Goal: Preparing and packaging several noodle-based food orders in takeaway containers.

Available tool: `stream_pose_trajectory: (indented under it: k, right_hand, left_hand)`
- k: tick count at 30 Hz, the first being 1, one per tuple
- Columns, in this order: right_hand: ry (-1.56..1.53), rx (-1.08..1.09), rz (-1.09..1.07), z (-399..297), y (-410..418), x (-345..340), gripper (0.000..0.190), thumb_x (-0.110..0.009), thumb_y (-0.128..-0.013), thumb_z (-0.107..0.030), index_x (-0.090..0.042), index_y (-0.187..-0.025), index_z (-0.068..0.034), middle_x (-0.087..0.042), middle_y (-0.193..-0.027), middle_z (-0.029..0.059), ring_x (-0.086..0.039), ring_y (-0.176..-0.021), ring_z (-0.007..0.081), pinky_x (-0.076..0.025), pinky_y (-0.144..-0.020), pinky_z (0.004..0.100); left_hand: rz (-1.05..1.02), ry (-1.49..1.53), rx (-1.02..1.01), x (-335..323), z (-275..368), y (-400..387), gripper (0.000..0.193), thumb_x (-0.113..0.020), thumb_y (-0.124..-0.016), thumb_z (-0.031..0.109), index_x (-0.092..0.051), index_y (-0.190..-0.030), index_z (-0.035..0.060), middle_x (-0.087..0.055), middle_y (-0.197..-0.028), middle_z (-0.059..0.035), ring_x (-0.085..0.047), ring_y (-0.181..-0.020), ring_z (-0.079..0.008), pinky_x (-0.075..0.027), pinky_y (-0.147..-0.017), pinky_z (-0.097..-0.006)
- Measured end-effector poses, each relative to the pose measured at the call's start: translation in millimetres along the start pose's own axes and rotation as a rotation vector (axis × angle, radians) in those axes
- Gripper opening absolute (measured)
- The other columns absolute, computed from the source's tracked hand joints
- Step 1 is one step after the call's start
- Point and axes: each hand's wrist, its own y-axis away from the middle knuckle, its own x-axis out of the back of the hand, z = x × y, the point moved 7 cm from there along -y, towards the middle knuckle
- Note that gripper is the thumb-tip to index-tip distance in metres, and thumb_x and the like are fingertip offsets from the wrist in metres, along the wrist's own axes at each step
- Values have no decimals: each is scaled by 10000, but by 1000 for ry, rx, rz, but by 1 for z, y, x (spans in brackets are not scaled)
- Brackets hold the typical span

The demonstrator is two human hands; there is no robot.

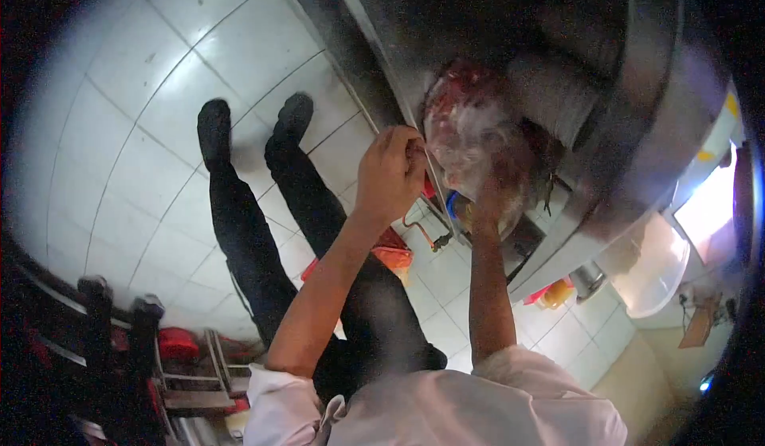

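Observation:
A clear plastic bag (463,129) with dark red, meat-like contents rests at the dark metal counter in front of me, blurred by motion or haze. My right hand (489,204) is on its near side with the fingers wrapped into the plastic, though blur hides most of them. To the left, my left hand (391,171) has its fingers curled beside the metal edge (427,153) of the counter. A brownish patch shows between those fingers; whether it is a held thing or part of the hand is unclear.
Below the counter, an orange hose with a valve (441,242) and an orange-red plastic bag (394,255) lie near white floor tiles (161,99). At right are a whitish translucent tub (657,273) and a metal container (588,280). A red-topped stool (178,343) stands lower left.

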Motion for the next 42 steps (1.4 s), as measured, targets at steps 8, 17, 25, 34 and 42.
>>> stream_pose_trajectory:
  k: [8, 17, 25, 34, 42]
  right_hand:
    - [440, 93, -293, -26, 19, -76, 419, -546, -883, -36, -545, -1299, 8, -556, -1334, 229, -515, -1226, 392, -377, -1087, 429]
    - [236, -58, 141, 0, -15, -21, 378, -584, -888, -130, -573, -1236, 19, -593, -1210, 195, -563, -1138, 320, -435, -993, 396]
    - [257, -68, 210, 30, -24, -18, 376, -638, -866, -132, -554, -1208, 0, -557, -1156, 127, -558, -1046, 243, -452, -920, 364]
    - [-98, -623, 460, 41, 46, 19, 293, -653, -878, -89, -560, -1150, -34, -582, -1145, 79, -560, -984, 161, -431, -943, 313]
    - [182, 86, 83, -54, 37, -30, 146, -497, -891, 16, -594, -1000, 8, -617, -1008, 88, -582, -929, 170, -486, -859, 295]
  left_hand:
    - [18, -437, -396, -69, 18, -57, 510, -718, -765, 150, -593, -1259, 124, -496, -1292, -155, -506, -1191, -358, -408, -1010, -482]
    - [176, -963, -387, -46, 10, -85, 454, -617, -740, 16, -609, -1193, 13, -557, -1171, -194, -535, -1086, -342, -422, -885, -465]
    - [-272, -532, -749, -116, 24, -66, 386, -675, -777, 121, -637, -1151, 32, -582, -1219, -128, -506, -1151, -317, -382, -963, -499]
    - [-245, -783, -657, -113, -3, -88, 632, -794, -736, 268, -560, -1321, 216, -504, -1356, -74, -457, -1232, -306, -347, -959, -539]
    - [-105, -1051, -434, -142, -21, -85, 560, -810, -714, 369, -630, -1234, 265, -485, -1362, -101, -442, -1245, -326, -340, -930, -585]
